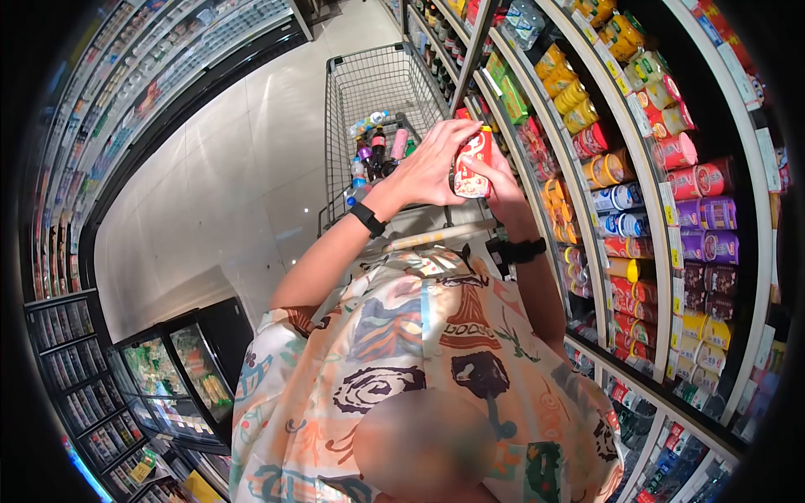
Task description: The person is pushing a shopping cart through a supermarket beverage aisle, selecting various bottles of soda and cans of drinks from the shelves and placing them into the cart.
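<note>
In the head view, both hands grasp a red can (474, 176) with a yellow top, the left hand (432, 163) and right hand (501, 186) closed around its sides. The can is between the shirt (428, 318) and the cart (335, 109), near the cart's handle (440, 235). Bottles (378, 144) lie in the cart. To the right, shelves (635, 105) carry colorful tubs (703, 179).

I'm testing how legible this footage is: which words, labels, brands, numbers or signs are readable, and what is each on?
"GOO", then one or more unclear letters: the multicoloured patterned shirt.
Red can with a yellow top: markings too small to read.
Plastic bottles in the dark wire cart, coloured shelf tubs, white-and-yellow price tags: too small or blurred.
</note>
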`<state>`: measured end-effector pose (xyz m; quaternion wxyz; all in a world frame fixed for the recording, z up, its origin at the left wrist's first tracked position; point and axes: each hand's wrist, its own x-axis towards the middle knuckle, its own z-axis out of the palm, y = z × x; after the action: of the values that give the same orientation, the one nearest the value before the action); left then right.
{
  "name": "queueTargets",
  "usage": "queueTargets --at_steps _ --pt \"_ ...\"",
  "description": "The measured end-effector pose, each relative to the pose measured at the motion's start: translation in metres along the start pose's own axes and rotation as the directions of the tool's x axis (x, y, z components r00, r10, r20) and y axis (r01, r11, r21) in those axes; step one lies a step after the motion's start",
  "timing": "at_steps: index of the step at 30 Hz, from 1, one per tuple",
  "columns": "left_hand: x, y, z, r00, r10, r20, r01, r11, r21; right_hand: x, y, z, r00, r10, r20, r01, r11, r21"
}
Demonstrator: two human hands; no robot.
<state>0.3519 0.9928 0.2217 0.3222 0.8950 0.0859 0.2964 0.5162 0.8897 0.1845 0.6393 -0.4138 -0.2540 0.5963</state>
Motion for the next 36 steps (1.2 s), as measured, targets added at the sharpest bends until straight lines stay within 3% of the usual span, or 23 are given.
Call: queueTargets --at_steps 5,9,12,15,25,29,31,33,35,36 --pt "0.000 -0.010 0.004 0.992 0.123 -0.024 -0.121 0.991 0.063 -0.007 -0.003 0.005 0.994 0.026 0.107 -0.033 0.998 0.062" --pt "0.003 -0.008 -0.001 0.985 0.096 0.140 -0.125 0.968 0.218 -0.008 0.007 -0.003 0.995 -0.015 0.100 0.008 0.998 0.069" --pt "0.003 -0.012 0.006 0.982 0.138 0.130 -0.175 0.920 0.349 -0.005 0.009 -0.001 0.992 -0.120 0.028 0.120 0.993 -0.015" --pt "0.002 -0.013 0.007 0.989 0.113 0.098 -0.139 0.937 0.321 0.000 0.011 0.001 0.985 -0.174 -0.016 0.173 0.983 -0.070" --pt "-0.006 -0.005 0.004 0.971 0.168 0.171 -0.232 0.833 0.503 0.011 0.028 -0.016 0.970 -0.240 0.025 0.240 0.951 -0.193" --pt "-0.010 -0.006 0.008 0.980 0.101 0.170 -0.162 0.904 0.395 0.006 0.026 -0.009 0.983 -0.182 0.003 0.181 0.971 -0.155" --pt "-0.015 -0.006 0.005 0.978 0.023 0.207 -0.068 0.975 0.210 0.009 0.031 -0.010 0.979 -0.202 -0.032 0.181 0.927 -0.328" --pt "-0.022 -0.001 0.004 0.991 0.006 0.134 -0.001 0.999 -0.038 0.009 0.037 -0.017 0.981 -0.189 -0.037 0.156 0.895 -0.417" --pt "-0.033 0.001 -0.001 0.989 -0.071 0.131 0.090 0.986 -0.137 -0.001 0.038 -0.010 0.975 -0.220 -0.019 0.168 0.797 -0.580" --pt "-0.039 -0.002 0.000 0.986 -0.130 0.099 0.143 0.980 -0.137 0.002 0.049 -0.023 0.943 -0.324 0.081 0.277 0.624 -0.731"
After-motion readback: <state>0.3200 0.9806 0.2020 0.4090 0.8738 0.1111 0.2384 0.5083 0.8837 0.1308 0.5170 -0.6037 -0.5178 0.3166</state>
